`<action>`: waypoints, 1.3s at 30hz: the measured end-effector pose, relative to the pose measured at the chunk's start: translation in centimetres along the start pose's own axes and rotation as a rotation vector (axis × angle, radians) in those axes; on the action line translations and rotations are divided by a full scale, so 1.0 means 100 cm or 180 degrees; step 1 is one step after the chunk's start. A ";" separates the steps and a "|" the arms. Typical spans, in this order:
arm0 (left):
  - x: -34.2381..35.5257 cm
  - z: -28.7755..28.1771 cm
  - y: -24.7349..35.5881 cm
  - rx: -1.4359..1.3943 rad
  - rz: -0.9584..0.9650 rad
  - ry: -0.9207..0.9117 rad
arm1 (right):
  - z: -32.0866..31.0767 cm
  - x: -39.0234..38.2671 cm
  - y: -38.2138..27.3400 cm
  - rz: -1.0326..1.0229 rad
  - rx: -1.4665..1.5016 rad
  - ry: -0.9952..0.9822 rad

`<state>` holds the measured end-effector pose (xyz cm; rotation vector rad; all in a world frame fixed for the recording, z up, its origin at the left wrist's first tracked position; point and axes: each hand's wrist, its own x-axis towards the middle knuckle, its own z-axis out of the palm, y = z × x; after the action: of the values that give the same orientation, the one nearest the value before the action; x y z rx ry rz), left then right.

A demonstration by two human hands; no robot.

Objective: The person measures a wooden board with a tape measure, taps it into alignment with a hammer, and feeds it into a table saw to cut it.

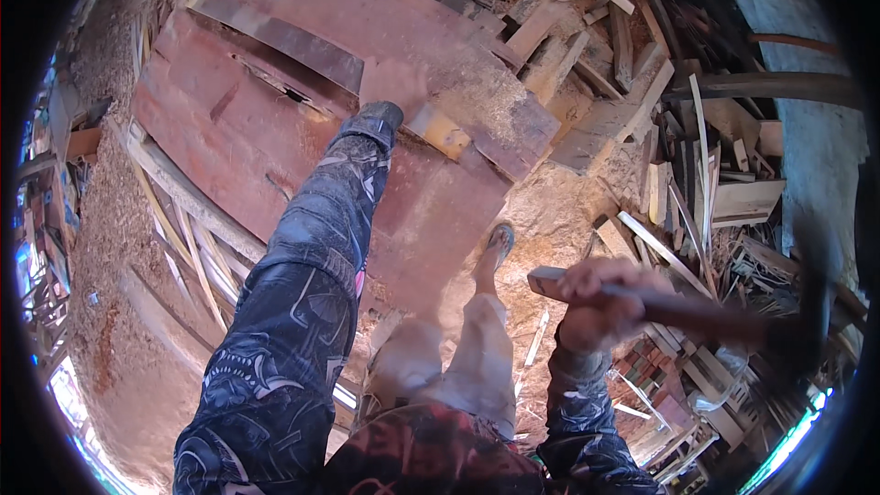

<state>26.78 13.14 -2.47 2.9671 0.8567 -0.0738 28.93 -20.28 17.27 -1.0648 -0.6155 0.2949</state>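
My right hand (pixel 600 302) is closed round the wooden handle of a hammer (pixel 678 307). The handle's squared end sticks out past the fist on the left, and the dark head, smeared by motion, is at the far right. My left arm reaches forward across large reddish boards (pixel 412 192). My left hand (pixel 394 84) is blurred, at the end of a narrow brown plank (pixel 293 48) lying on those boards. Its fingers are too smeared to show whether they grip the plank. Just right of the left wrist lies a yellowish wood piece (pixel 442 133).
Offcuts and planks (pixel 587 46) pile up at the back right, with more scraps along the right side. Long strips (pixel 183 188) lie on the left. Sawdust (pixel 477 96) covers parts of the boards and ground. My sandalled foot (pixel 500 240) stands beside the boards' near edge.
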 end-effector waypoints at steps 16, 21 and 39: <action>0.005 -0.008 0.009 0.0123 0.0205 -0.0150 | -0.018 -0.025 0.024 0.0443 -0.2088 -0.0223; 0.022 -0.013 0.025 -0.0157 0.0106 0.0095 | -0.058 -0.021 0.125 0.1607 -0.3558 -0.0314; 0.004 -0.006 0.001 -0.0031 -0.0128 -0.0246 | -0.025 0.017 0.040 0.1736 -0.2143 0.0695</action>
<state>27.21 13.30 -1.94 2.9169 0.9044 -0.1843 32.07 -19.37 13.49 -1.8902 -0.2071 0.4500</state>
